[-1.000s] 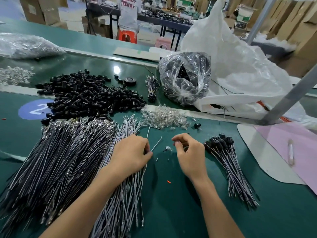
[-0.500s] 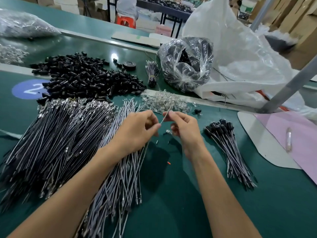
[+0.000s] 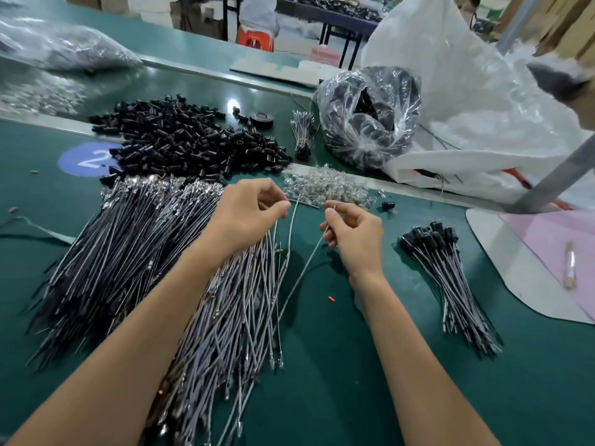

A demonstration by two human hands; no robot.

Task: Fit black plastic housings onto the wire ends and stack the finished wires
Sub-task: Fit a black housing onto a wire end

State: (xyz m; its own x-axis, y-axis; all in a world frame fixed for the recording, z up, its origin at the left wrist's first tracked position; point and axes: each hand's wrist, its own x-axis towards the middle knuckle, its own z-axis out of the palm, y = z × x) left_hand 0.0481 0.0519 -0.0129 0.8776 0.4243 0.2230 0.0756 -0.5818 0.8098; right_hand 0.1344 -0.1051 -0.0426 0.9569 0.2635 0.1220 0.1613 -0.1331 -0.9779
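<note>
My left hand pinches the top of a thin grey wire above the big heap of bare grey wires. My right hand pinches the upper end of a second grey wire that slants down to the left over the green belt. The two hands are a short gap apart. A pile of black plastic housings lies behind the heap. The stack of finished wires with black housings lies to the right of my right hand. One loose black housing sits near it.
A pile of clear small parts lies just beyond my hands. Behind it are a tied wire bundle, a clear bag of black parts and a large white bag. A pink sheet on a white board with a pen lies at right.
Both hands rose from the belt and met at a wire tip, then drew slightly apart. Each hand now holds its own wire, lifted off the heap.
</note>
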